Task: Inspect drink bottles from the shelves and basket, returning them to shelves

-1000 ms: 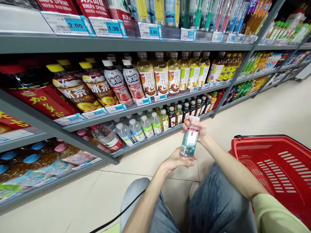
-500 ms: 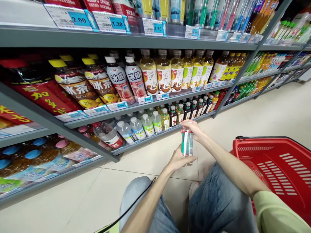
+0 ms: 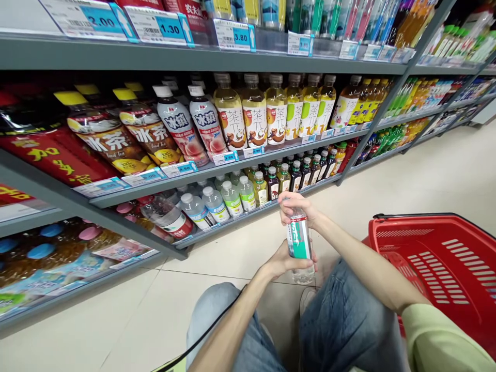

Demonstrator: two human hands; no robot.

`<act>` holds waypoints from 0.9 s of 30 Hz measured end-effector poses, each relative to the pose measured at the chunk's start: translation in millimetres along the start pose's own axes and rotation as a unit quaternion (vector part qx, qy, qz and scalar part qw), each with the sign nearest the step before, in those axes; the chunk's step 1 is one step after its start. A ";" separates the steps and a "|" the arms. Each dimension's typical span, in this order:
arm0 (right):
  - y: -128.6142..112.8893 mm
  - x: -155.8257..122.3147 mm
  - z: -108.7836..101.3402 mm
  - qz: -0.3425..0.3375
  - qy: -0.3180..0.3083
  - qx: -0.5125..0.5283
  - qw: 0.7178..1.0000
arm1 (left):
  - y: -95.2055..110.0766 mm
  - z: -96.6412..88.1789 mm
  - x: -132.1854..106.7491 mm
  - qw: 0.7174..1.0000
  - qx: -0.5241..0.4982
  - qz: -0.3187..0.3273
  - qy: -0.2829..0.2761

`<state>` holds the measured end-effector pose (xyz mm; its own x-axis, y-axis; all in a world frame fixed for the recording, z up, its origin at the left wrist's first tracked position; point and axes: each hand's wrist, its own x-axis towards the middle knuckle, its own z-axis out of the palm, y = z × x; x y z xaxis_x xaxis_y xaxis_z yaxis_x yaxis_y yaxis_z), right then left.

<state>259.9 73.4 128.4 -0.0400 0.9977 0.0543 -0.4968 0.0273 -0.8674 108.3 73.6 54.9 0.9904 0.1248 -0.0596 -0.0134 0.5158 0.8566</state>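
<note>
So you've got your left hand (image 3: 279, 262) wrapped round the lower part of the bottle (image 3: 299, 240), thumb across the side facing you, and your right hand (image 3: 299, 205) curled over its top. Both are closed on it. The bottle's slightly tilted, held up past your knees (image 3: 344, 315), above pale floor tiles (image 3: 135, 310). Drink shelves (image 3: 232, 59) run ahead and left of your grip; a red basket (image 3: 465, 305) sits right of it.

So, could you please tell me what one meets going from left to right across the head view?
Large red-labelled bottle, yellow-capped iced tea bottles, white-capped peach-picture bottles, held teal-labelled bottle, red basket.
</note>
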 end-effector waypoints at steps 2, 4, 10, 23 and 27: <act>-1.0 0.7 -0.3 0.000 0.009 -0.003 1.000 | 0.3 -0.3 0.6 1.000 0.002 0.000 0.001; -2.1 0.0 0.3 -0.005 0.009 0.001 1.000 | 2.1 0.7 0.7 1.000 0.011 -0.001 -0.002; -9.5 -3.0 1.2 -0.025 0.156 -0.041 0.987 | 10.4 1.7 7.2 0.993 0.073 0.012 0.094; -28.7 -2.7 -26.8 -0.104 0.410 -0.027 0.906 | 3.2 -12.0 11.8 0.800 0.522 0.070 0.287; -32.9 -4.1 -22.6 -0.078 0.329 0.000 0.941 | 7.4 -1.4 4.3 0.892 0.375 0.060 0.246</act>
<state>296.0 69.8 145.6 0.5796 0.8033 -0.1370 -0.4524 0.1774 -0.8740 112.3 79.1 60.3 0.8052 0.5930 -0.0042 0.1628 -0.2143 0.9631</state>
